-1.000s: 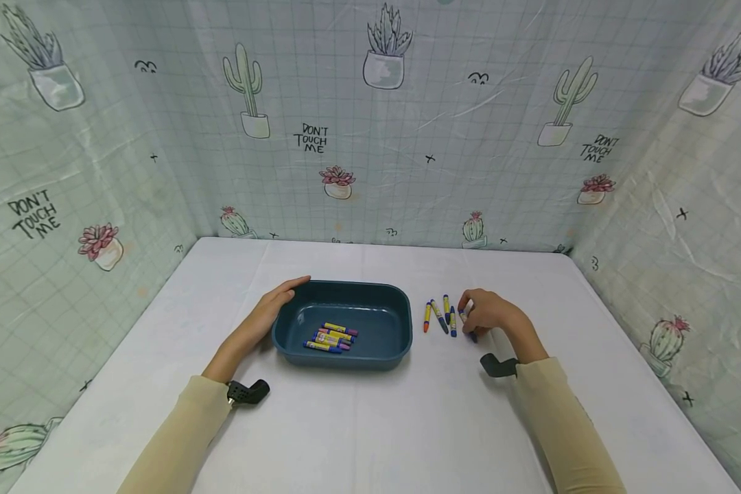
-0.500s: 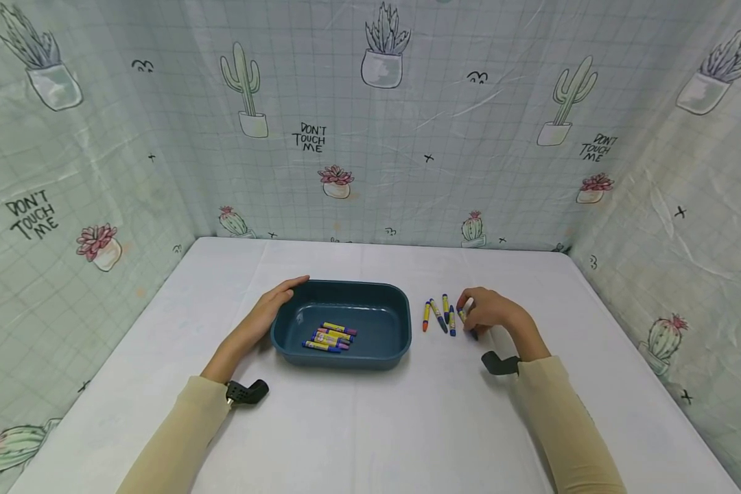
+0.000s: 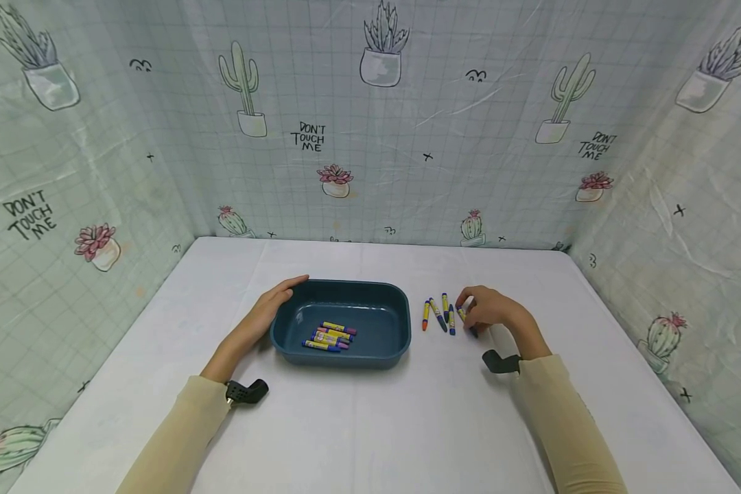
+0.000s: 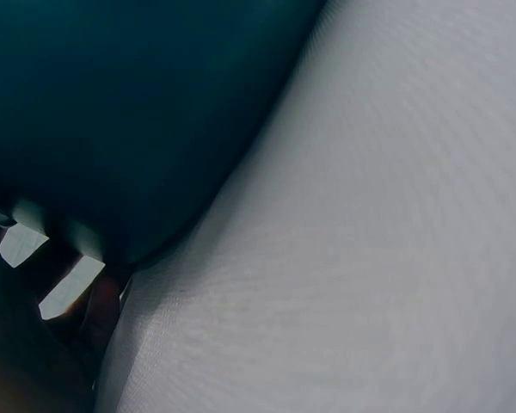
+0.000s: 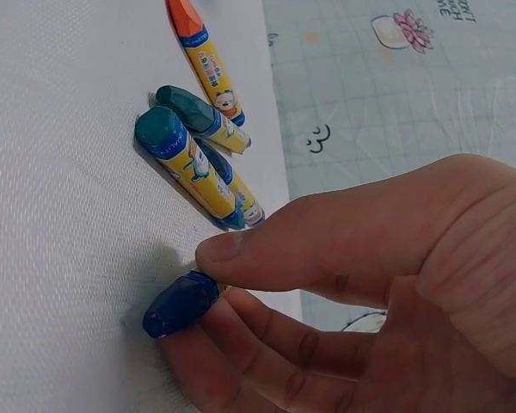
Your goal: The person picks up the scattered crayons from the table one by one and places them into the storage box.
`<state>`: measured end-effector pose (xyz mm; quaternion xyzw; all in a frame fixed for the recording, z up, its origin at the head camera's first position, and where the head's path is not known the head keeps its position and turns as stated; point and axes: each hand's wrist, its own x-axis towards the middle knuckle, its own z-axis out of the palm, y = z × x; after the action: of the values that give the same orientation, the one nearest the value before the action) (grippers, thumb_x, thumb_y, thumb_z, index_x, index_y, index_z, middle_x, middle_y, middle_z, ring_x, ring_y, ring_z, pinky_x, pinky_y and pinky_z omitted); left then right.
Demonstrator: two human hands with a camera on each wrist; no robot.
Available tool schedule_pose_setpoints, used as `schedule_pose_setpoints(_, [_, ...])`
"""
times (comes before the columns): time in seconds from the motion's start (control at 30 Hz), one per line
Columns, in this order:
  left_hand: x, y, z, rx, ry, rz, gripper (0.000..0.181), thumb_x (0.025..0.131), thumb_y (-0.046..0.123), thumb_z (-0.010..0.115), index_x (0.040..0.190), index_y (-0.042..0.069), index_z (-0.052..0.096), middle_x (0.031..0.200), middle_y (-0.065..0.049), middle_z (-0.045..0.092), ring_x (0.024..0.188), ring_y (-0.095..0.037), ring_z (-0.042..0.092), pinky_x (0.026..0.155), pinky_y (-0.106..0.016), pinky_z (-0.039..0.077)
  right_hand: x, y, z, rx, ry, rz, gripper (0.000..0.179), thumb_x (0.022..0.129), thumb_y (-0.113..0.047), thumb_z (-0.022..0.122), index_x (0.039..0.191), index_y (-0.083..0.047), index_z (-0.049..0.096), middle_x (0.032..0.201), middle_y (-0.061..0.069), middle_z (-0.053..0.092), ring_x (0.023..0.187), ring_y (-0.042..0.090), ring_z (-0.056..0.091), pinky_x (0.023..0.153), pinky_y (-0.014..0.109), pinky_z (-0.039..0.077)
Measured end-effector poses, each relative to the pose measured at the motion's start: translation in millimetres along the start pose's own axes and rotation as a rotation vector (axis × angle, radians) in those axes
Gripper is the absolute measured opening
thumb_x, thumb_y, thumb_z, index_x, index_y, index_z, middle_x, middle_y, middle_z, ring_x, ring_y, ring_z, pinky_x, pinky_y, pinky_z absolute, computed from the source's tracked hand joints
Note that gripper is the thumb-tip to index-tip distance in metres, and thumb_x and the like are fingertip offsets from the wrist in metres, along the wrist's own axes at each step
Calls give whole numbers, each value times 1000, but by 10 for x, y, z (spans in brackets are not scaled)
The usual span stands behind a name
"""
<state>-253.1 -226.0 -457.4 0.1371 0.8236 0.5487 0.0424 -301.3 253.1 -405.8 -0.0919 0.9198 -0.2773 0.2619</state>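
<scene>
My right hand [image 3: 489, 307] pinches a dark blue oil pastel [image 5: 181, 305] between thumb and fingers, close over the white cloth. Its yellow wrapper is mostly hidden by the thumb. Beside it lie an orange pastel [image 5: 208, 69], a green one [image 5: 189, 159] and a couple more in yellow wrappers. My left hand [image 3: 265, 315] lies along the left side of a dark blue-green tray [image 3: 383, 358], its fingertips at the far left corner. In the left wrist view its fingers [image 4: 99, 314] are spread against the outer wall. Several yellow-wrapped pastels [image 3: 330, 337] lie inside the tray.
A white cloth covers the table [image 3: 358, 432]. A hanging sheet [image 3: 432, 192] printed with cacti encloses the back and both sides. A black wrist mount sits on each forearm, the left one [image 3: 247, 392] in front of the tray and the right one [image 3: 500, 361] below the pastels.
The head view has shifted very slightly. Both hands, the tray and the pastels keep nearly the same places, the right hand's fingers still on the dark blue pastel.
</scene>
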Motion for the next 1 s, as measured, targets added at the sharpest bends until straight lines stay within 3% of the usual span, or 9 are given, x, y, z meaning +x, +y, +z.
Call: schedule_pose_setpoints(1.0, [-21,40,0,0,-10,18,48,115,29,28,160,20,40,169,-7,33,160,-34,24,129,-62,15,-71,-95,-57,26,39,5,50,88,-4,73,135,1,57,118,23,62,91,26,66,79,36,65])
